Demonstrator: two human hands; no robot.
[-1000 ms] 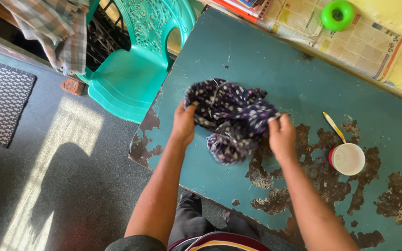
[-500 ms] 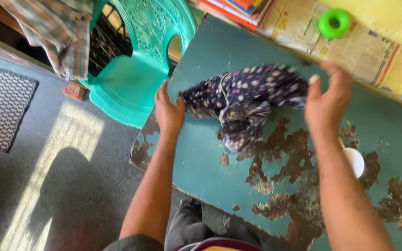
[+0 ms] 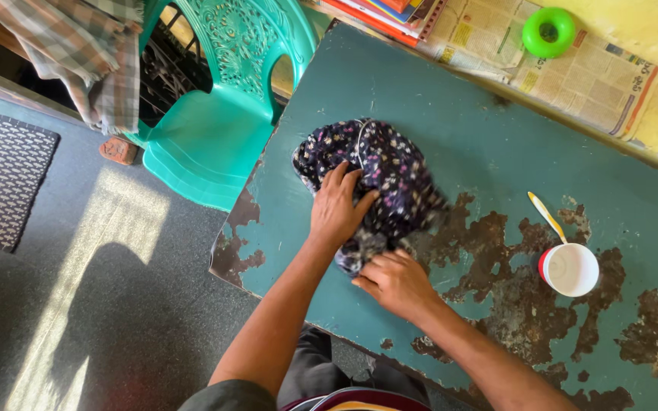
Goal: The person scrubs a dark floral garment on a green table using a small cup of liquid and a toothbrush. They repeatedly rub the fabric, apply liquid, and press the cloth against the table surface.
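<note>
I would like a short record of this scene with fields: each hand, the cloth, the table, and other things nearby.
left hand: flat on the cloth, pressing it
right hand: at the near edge of the cloth, fingers touching it
cloth: dark, small flowers, bunched up
table: teal paint, worn in patches
cup: white, at the right
chair: green plastic, beside the table

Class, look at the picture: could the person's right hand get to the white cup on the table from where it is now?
Probably yes. The right hand rests on the near edge of the dark floral cloth, and the white cup stands to its right on the teal table, with only bare, worn tabletop between them.
</note>
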